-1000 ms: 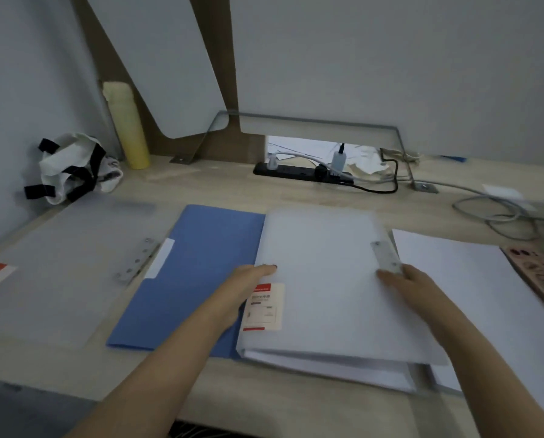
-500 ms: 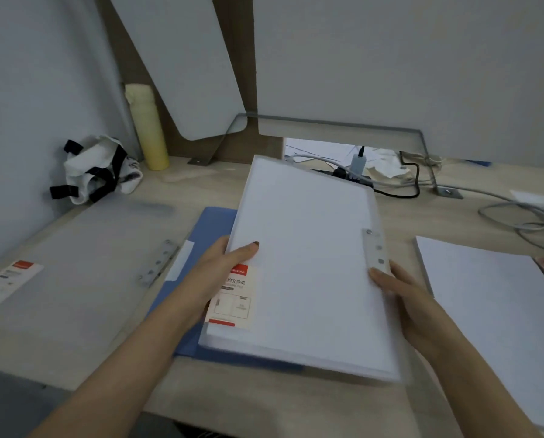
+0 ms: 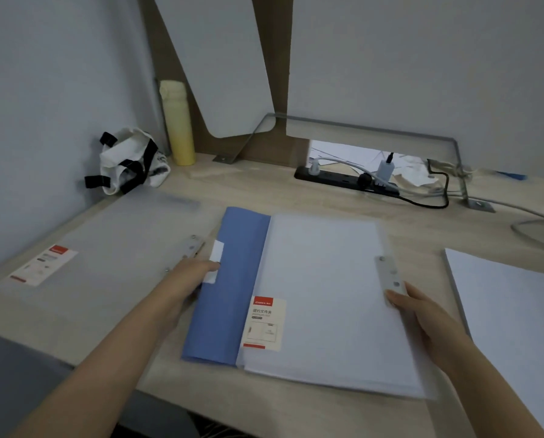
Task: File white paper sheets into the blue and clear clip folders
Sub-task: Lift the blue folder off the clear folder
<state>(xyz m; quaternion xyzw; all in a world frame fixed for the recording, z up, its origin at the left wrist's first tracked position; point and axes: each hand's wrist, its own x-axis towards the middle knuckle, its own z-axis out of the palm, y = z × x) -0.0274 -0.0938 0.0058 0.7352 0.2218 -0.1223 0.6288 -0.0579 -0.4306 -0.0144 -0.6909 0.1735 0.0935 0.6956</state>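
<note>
Half a second ago the filled clear folder (image 3: 324,298) was tilted up off the desk between both hands; now it lies flat at the centre of the frame, overlapping the right part of the blue folder (image 3: 229,292). The left hand (image 3: 182,282) has left the clear folder's labelled edge and sits at the blue folder's left edge, fingertips by its white tab (image 3: 215,260). Whether it pinches that edge or only touches it cannot be told, since the palm side is hidden. The right hand (image 3: 422,314) rests at the clear folder's right edge, just below the metal clip strip (image 3: 390,276); its fingers lie on the cover, while the thumb and any grip underneath are out of sight.

A second clear folder (image 3: 113,248) lies flat at the left, its outline faint against the desk (image 3: 264,191). The stack of white paper sheets (image 3: 510,314) at the lower right is cut off by the frame edge. Text on the folder's red-and-white label (image 3: 264,324) is too blurred to read. At the upper left stand a yellow bottle (image 3: 177,121) and a crumpled bag (image 3: 128,161).
</note>
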